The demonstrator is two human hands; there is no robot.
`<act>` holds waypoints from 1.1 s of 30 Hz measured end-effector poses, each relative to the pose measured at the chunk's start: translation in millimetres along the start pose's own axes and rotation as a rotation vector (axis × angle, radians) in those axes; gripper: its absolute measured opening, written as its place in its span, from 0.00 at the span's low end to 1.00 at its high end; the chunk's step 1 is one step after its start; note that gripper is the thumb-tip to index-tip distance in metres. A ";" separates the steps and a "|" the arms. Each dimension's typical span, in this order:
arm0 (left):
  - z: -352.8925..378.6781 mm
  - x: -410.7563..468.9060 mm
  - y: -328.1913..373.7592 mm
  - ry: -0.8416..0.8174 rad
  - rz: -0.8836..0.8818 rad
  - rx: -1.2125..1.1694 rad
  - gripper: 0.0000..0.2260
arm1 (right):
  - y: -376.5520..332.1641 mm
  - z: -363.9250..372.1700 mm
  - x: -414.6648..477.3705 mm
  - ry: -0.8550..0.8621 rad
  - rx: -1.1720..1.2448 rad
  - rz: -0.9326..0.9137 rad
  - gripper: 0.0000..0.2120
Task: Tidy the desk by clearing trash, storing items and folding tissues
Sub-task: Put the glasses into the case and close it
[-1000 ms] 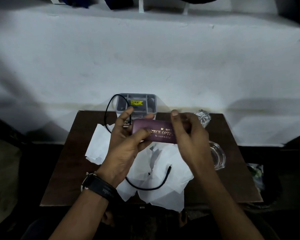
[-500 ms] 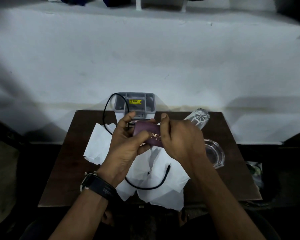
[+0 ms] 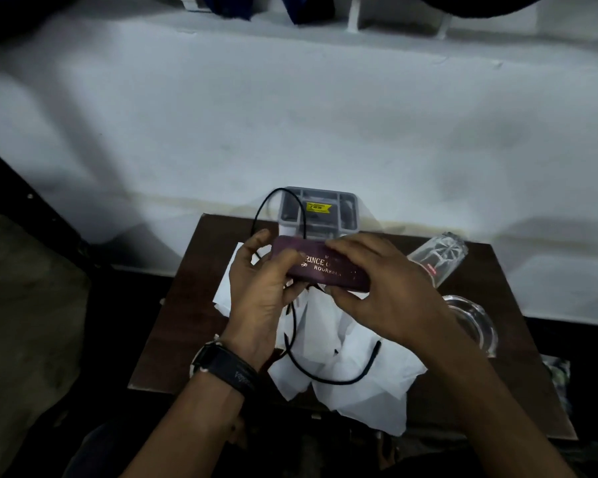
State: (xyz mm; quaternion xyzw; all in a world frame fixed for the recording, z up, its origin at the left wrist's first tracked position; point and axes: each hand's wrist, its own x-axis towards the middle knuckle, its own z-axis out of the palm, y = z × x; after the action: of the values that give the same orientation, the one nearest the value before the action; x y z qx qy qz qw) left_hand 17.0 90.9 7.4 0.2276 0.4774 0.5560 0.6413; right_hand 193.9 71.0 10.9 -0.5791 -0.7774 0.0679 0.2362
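A maroon spectacle case (image 3: 320,270) with gold lettering is held above the small brown desk (image 3: 173,322). My left hand (image 3: 259,291) grips its left end, thumb on top. My right hand (image 3: 380,288) grips the right end, fingers over the lid and thumb beneath. Under the hands lie several white tissues (image 3: 342,370), unfolded and overlapping. A black cable (image 3: 325,379) runs across the tissues and loops up toward the grey organiser box (image 3: 349,215) at the desk's back edge.
A clear drinking glass (image 3: 439,257) lies on its side at the back right of the desk. A glass ashtray (image 3: 477,322) sits by the right edge. A white wall stands behind the desk. Dark floor lies on both sides.
My right hand has slid from the case's middle to its right end, showing more of the gold lettering. The camera view has tilted slightly. My left hand keeps its hold.
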 end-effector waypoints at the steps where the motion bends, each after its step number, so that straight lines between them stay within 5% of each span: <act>1: -2.7 1.7 1.8 0.009 -0.011 -0.021 0.21 | -3.5 0.2 5.5 -0.019 -0.014 -0.005 0.30; 6: -19.2 5.8 17.1 0.027 -0.057 -0.102 0.05 | -18.5 8.4 39.0 -0.079 0.105 0.034 0.33; 16: -39.2 13.3 27.3 0.307 0.071 -0.172 0.25 | -71.4 46.6 128.1 -0.208 0.124 -0.075 0.32; 20: -39.6 14.1 20.7 0.339 0.005 -0.092 0.23 | -80.8 74.2 179.7 -0.304 0.114 -0.034 0.35; 24: -34.7 15.9 18.9 0.341 -0.054 -0.101 0.22 | -76.9 103.1 207.5 -0.417 0.035 -0.032 0.24; 33: -27.5 12.1 19.4 0.336 -0.096 -0.048 0.16 | -67.6 130.3 216.7 -0.434 -0.036 -0.102 0.27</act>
State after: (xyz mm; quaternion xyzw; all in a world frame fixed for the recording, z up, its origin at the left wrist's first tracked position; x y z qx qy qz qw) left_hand -17.4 100.9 6.9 0.0931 0.5749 0.5662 0.5832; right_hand 29.9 273.3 -15.6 -0.5150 -0.8393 0.1649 0.0558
